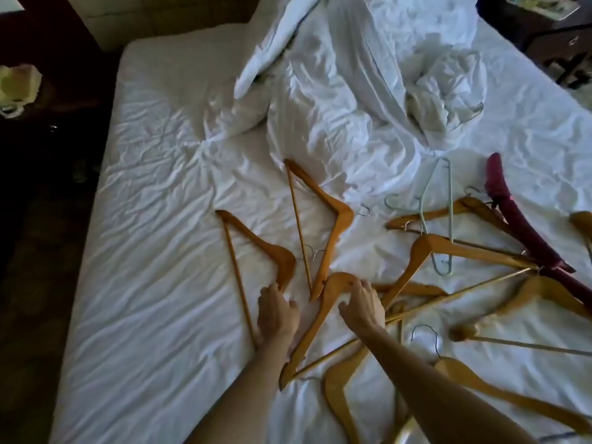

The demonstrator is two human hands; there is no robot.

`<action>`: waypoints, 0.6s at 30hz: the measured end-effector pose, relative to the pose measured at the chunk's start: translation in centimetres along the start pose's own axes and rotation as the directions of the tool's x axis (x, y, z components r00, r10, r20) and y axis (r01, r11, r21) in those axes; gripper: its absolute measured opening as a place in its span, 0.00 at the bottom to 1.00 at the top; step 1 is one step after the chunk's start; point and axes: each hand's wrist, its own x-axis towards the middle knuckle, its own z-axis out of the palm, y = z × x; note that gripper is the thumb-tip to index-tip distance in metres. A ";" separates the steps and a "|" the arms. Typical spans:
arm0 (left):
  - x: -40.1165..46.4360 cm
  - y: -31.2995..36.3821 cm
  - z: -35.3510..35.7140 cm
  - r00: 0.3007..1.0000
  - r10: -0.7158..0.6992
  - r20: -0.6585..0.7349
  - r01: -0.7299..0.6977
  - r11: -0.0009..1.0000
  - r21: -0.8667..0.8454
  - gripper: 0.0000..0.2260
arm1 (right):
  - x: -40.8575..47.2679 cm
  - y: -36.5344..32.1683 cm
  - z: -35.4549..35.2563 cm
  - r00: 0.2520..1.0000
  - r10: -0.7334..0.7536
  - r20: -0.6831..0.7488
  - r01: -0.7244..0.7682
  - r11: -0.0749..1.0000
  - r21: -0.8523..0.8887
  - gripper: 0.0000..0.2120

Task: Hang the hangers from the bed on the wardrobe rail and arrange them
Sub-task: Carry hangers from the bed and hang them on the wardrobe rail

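Several wooden hangers lie scattered on the white bed sheet (153,283). My left hand (276,310) rests with curled fingers at the lower end of the leftmost wooden hanger (262,248). My right hand (363,304) grips the top of the near middle wooden hanger (315,318), close to its neck. Another wooden hanger (333,213) lies just beyond both hands. To the right a pale plastic hanger (443,219) and a dark red padded hanger (525,225) lie among more wooden ones (455,248). No wardrobe rail is in view.
A crumpled white duvet (352,91) is heaped at the far side of the bed. Dark furniture (544,33) stands at the far right, and a dark nightstand with a pale object (19,88) sits at the left. The floor left of the bed is dark.
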 end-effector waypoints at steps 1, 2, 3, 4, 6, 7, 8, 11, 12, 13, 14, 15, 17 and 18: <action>1.1 0.0 0.7 1.000 0.007 -0.007 -0.006 0.999 0.032 0.22 | 1.2 0.3 0.3 1.000 -0.025 -0.017 0.025 1.000 -0.017 0.25; 1.8 -0.2 1.3 1.000 0.004 -0.019 -0.003 0.998 0.063 0.22 | 1.8 0.6 0.7 0.999 -0.036 -0.024 0.035 0.999 -0.032 0.25; 2.5 -0.4 1.9 1.000 0.003 -0.017 -0.001 0.994 0.108 0.22 | 2.3 1.0 1.2 0.999 -0.043 -0.030 0.041 0.998 -0.051 0.24; 3.1 -0.7 2.3 1.000 0.014 -0.011 -0.012 0.990 0.143 0.22 | 2.6 1.3 1.3 0.998 -0.050 -0.028 0.049 0.997 -0.057 0.23; 3.8 -1.4 3.3 0.998 0.051 -0.026 -0.046 0.984 0.171 0.18 | 2.5 1.8 2.9 0.998 -0.049 -0.026 0.048 0.998 -0.041 0.17; 4.0 -1.6 3.5 0.996 0.073 -0.045 -0.064 0.982 0.177 0.15 | 2.2 1.8 3.7 0.999 -0.018 -0.032 0.018 1.000 -0.009 0.14; 4.3 -1.7 3.5 0.994 0.089 -0.060 -0.077 0.981 0.180 0.14 | 2.0 1.4 4.2 0.999 0.030 -0.031 -0.029 0.999 0.045 0.12; 4.5 -2.7 3.0 0.993 0.110 -0.042 -0.097 0.966 0.240 0.13 | 1.8 -0.2 5.7 0.982 0.189 0.002 -0.180 0.932 0.316 0.24; 4.2 -3.2 2.8 0.993 0.117 -0.025 -0.106 0.956 0.274 0.14 | 1.6 -0.8 6.0 0.970 0.241 0.019 -0.229 0.892 0.389 0.28; 3.8 -3.9 2.5 0.993 0.120 -0.005 -0.113 0.945 0.308 0.15 | 1.4 -1.3 6.4 0.958 0.285 0.028 -0.269 0.861 0.431 0.30; 3.3 -4.6 2.3 0.993 0.117 0.013 -0.115 0.936 0.333 0.16 | 1.3 -1.6 6.6 0.948 0.316 0.038 -0.299 0.842 0.449 0.31; 2.7 -5.4 2.1 0.994 0.109 0.030 -0.113 0.930 0.351 0.17 | 1.1 -1.9 6.8 0.943 0.330 0.051 -0.317 0.837 0.446 0.31; 1.4 -6.8 1.8 0.996 0.078 0.052 -0.091 0.928 0.361 0.19 | 0.5 -2.1 7.1 0.943 0.321 0.091 -0.328 0.847 0.419 0.30; 0.8 -7.5 1.6 0.996 0.054 0.067 -0.075 0.930 0.360 0.20 | -0.1 -2.2 7.2 0.944 0.309 0.114 -0.328 0.858 0.394 0.30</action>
